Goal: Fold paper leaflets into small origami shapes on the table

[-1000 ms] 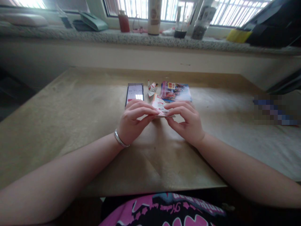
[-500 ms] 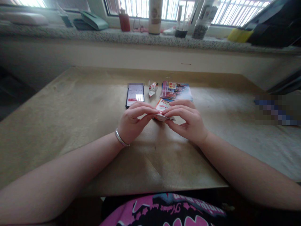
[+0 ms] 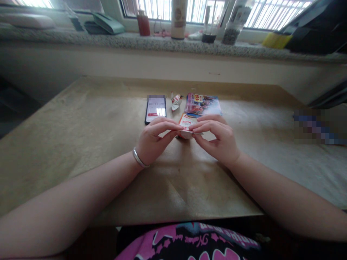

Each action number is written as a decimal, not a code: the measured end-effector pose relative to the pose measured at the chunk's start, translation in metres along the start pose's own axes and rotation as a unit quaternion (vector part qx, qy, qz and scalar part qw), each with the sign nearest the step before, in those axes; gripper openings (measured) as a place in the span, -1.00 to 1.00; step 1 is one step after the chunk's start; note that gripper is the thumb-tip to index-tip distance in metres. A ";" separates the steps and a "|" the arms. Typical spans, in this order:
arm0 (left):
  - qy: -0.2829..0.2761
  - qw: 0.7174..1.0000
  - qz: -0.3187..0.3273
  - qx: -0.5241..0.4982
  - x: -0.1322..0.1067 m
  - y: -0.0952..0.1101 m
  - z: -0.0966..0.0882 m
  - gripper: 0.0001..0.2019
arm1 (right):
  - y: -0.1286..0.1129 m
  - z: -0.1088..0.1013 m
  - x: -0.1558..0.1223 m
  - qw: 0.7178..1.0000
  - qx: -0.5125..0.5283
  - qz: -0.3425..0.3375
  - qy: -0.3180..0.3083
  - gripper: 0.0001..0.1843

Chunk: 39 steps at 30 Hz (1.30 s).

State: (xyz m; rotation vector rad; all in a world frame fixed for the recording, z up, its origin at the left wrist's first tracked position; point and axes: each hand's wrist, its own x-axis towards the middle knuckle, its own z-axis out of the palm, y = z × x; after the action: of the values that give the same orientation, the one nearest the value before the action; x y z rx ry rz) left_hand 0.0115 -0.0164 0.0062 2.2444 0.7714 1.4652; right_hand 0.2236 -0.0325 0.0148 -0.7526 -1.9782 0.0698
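Between both hands is a sheet of printed paper, white with red and orange print and partly folded. My left hand pinches its left edge between thumb and fingers; a silver bangle circles that wrist. On the other side my right hand grips the right edge, thumb below and fingers on top. Fingers cover part of the folds. Just beyond lies a small folded paper piece in white and red. A stack of colourful printed leaflets rests behind my right hand.
A phone with a lit timer screen lies left of the folded piece. Bottles, including a red one, and a green case stand on the stone windowsill behind the table. A blurred blue item is at far right.
The paper's near edge has turned flatter and straighter between my fingers. My right fingers have shifted slightly; my left hand stays nearly still.
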 end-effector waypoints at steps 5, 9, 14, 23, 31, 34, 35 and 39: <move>-0.014 0.997 0.039 0.069 0.004 0.005 -0.001 -0.93 | -0.005 0.000 0.000 0.999 -0.031 -0.027 -0.009 -0.89; -0.016 0.994 0.058 0.090 0.005 0.003 -0.001 -0.95 | -0.006 0.000 0.002 0.999 -0.025 -0.027 -0.022 -0.89; 0.007 0.997 0.039 0.069 0.003 -0.002 0.000 -0.92 | -0.003 0.002 0.002 1.000 0.015 0.001 -0.005 -0.88; 0.012 0.998 0.030 0.051 0.002 -0.006 0.002 -0.91 | -0.002 0.003 0.000 1.000 0.026 0.012 0.006 -0.86; 0.012 0.992 0.046 0.119 0.005 -0.004 0.001 -0.92 | -0.004 0.002 0.001 1.000 0.001 -0.001 0.012 -0.86; 0.008 0.979 0.076 0.188 0.006 -0.001 0.000 -0.95 | -0.006 0.002 0.001 0.999 -0.039 -0.017 0.004 -0.88; 0.009 0.975 0.085 0.203 0.006 0.000 0.001 -0.94 | -0.006 0.002 0.002 0.999 -0.050 -0.021 0.000 -0.89; 0.009 0.974 0.082 0.213 0.006 0.003 0.002 -0.92 | -0.008 0.004 0.002 0.998 -0.053 -0.027 -0.010 -0.90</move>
State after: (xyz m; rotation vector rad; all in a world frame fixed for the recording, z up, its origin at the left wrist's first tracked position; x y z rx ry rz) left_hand 0.0164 -0.0152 0.0116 2.6699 1.0081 1.5070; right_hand 0.2161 -0.0370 0.0173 -0.7691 -2.0316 -0.0609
